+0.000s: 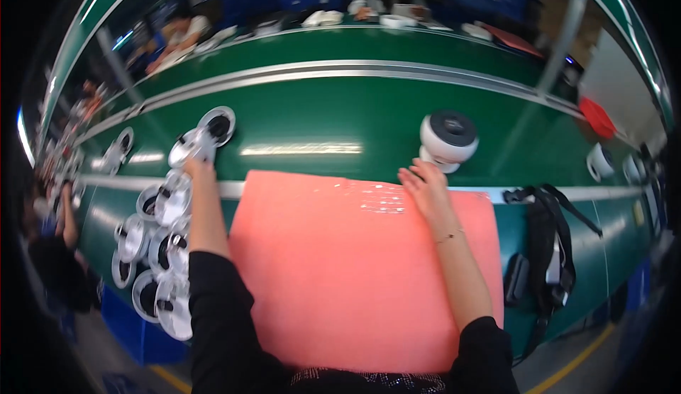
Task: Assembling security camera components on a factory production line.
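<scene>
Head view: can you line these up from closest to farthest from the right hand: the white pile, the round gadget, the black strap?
1. Round gadget: just ahead of the right hand.
2. Black strap: off to the hand's right.
3. White pile: over on the left, past the pink mat.
</scene>
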A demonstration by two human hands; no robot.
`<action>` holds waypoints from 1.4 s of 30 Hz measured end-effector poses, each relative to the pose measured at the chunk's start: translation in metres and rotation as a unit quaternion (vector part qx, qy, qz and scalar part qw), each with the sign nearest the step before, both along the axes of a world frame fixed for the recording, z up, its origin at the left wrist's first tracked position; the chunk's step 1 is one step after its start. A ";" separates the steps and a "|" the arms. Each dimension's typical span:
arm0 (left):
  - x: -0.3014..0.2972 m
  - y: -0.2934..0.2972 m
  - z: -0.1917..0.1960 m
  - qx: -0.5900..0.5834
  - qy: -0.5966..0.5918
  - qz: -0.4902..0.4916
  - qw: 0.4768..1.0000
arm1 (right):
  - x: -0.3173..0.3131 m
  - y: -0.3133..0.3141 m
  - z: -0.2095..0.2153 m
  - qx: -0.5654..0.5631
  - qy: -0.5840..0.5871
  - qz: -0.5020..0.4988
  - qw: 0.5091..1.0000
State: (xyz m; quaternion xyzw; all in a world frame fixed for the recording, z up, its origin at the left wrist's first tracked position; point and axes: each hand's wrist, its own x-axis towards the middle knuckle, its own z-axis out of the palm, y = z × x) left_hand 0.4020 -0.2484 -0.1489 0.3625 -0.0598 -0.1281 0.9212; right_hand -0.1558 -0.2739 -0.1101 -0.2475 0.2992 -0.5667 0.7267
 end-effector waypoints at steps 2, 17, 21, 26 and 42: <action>0.023 0.018 -0.001 -0.016 0.090 0.006 0.996 | 0.011 0.005 0.003 -0.009 0.034 0.008 0.999; -0.183 0.039 0.122 0.098 -0.062 -0.333 0.936 | 0.005 0.060 0.058 -0.461 0.610 -0.104 0.636; -0.252 0.057 0.145 0.182 -0.063 -0.428 0.883 | 0.000 0.087 0.076 -0.543 0.630 -0.130 0.539; -0.298 0.075 0.150 0.186 -0.090 -0.485 0.850 | -0.021 0.108 0.066 -0.644 0.594 -0.218 0.430; -0.322 0.081 0.093 0.204 -0.259 -0.683 0.652 | -0.080 0.199 0.085 -0.484 0.408 0.084 0.770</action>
